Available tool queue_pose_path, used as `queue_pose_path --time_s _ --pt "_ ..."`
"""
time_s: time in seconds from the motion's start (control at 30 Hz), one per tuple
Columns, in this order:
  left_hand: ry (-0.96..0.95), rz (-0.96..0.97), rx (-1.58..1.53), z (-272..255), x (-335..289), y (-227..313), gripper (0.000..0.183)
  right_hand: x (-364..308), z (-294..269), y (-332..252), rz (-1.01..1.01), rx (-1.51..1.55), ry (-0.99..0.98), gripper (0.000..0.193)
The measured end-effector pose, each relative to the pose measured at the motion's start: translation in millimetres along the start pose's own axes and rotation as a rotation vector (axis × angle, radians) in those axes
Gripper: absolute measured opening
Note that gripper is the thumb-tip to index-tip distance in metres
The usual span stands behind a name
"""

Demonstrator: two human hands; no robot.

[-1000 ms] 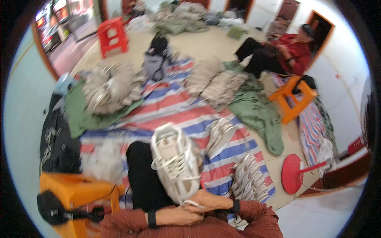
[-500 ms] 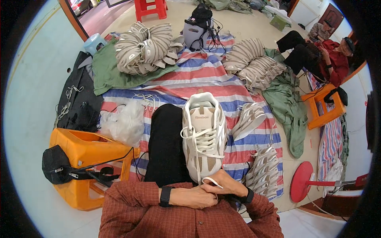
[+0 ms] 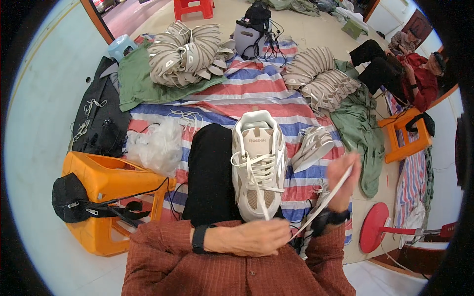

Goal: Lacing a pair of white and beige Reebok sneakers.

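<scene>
A beige and white sneaker rests on my lap beside my black-clad left leg, toe toward me, with cream laces across its tongue. My left hand is closed just below the toe. A shoelace runs from the shoe down to its fingers, and a length of lace stretches up to the right. My right hand, slightly blurred, is raised to the right of the shoe and grips that stretched length. Where exactly the left fingertips pinch is partly hidden.
Bundles of shoe uppers lie on the striped sheet, with more uppers right of my lap. An orange stool with a black pouch and a plastic bag are at left. A seated person is far right.
My right hand has moved up and to the right, drawing the lace out long. My left hand stays low by the toe. The whole view has shifted slightly.
</scene>
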State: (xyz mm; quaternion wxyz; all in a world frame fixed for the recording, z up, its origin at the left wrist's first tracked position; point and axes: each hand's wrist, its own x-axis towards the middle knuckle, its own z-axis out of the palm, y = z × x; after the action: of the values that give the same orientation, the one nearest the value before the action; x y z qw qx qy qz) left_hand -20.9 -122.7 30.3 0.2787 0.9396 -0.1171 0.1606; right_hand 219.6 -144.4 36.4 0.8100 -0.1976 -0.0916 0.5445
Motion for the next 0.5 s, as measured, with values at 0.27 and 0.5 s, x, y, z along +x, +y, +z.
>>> queue_pose_path --time_s 0.27,0.5 --pt "0.476 -0.355 0.283 -35.3 -13.8 -44.4 0.040 14.4 -181.9 -5.7 0.019 -0.063 0.644 0.027" --pt "0.412 -0.330 0.564 -40.3 -28.9 -82.8 0.031 -2.4 -136.0 35.2 -0.054 -1.016 0.467 0.029"
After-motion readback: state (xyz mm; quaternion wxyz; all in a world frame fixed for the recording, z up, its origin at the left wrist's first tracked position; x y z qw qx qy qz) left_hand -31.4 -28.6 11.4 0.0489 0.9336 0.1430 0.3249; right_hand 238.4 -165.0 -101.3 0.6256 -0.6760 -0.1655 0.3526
